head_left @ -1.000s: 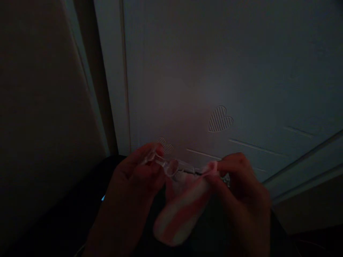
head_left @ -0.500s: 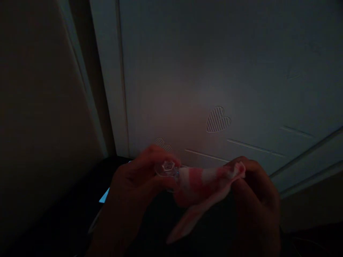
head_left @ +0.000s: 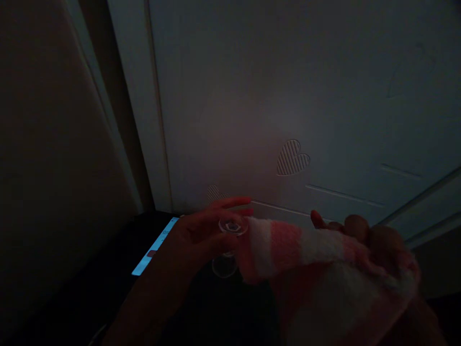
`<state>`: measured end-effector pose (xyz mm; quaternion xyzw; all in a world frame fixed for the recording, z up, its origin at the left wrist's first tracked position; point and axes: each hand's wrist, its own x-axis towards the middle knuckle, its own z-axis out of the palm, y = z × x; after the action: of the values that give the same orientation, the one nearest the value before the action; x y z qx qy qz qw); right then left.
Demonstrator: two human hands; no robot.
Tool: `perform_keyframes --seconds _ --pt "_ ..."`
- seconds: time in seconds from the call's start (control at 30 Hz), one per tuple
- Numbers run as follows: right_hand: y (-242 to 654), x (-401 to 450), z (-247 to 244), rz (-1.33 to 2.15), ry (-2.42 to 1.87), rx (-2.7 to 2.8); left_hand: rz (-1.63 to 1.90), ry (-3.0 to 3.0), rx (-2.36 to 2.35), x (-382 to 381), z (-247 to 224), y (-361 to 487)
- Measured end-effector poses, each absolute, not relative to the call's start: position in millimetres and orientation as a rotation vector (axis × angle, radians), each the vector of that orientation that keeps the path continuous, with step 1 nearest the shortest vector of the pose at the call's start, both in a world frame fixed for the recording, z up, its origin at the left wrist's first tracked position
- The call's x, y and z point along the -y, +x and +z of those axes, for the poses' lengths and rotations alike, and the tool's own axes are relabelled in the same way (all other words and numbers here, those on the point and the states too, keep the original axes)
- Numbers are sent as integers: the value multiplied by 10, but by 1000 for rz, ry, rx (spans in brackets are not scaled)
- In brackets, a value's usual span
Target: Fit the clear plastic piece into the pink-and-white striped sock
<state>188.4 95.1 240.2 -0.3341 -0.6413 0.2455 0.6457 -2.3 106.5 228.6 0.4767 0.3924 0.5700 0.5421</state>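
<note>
My left hand [head_left: 201,238] is closed with thumb and fingers around a small clear see-through piece [head_left: 233,225] with a round rim and a hexagonal centre. A second clear round part [head_left: 224,265] shows just beneath it; I cannot make out what kind of thing it is. A fuzzy pink-and-white striped cloth [head_left: 317,245] runs from beside the clear piece to the right, its lower part hanging in a wide fold. My right hand [head_left: 378,240] grips the cloth's far end, fingers curled over it. The light is very dim.
Behind the hands rises a pale panel [head_left: 230,96] with carved hearts [head_left: 292,158] and grooved lines. A lit phone-like screen [head_left: 154,247] lies on a dark surface at left, partly behind my left forearm. A wall [head_left: 54,144] stands at far left.
My right hand has moved right and nearer, pulling the cloth out longer and wider. The left fingers have straightened somewhat around the clear piece. More of the lit screen shows.
</note>
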Motion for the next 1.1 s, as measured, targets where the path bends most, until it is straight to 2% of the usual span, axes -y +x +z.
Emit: perform_keyframes --seconds 0.13,0.33,0.57,0.7,0.8,1.1 --pt "1925 -1007 2399 746 -627 1361 1233 1114 -872 -1075 2292 -29" --pt "2129 -1157 2349 723 -457 1612 1264 1133 -878 -1103 2271 -81" --pt "1980 -1097 2231 369 -834 1413 1312 1167 -912 -1104 2273 -93" --pt "1653 -1042 2292 603 -931 1701 1211 1133 -842 -1076 2311 -58" --pt "1468 -1044 2315 694 -941 1803 1262 1259 -898 -1088 2308 -87" --pt "1493 -1068 2253 791 -1050 1737 1340 1510 -990 -1065 2314 -150"
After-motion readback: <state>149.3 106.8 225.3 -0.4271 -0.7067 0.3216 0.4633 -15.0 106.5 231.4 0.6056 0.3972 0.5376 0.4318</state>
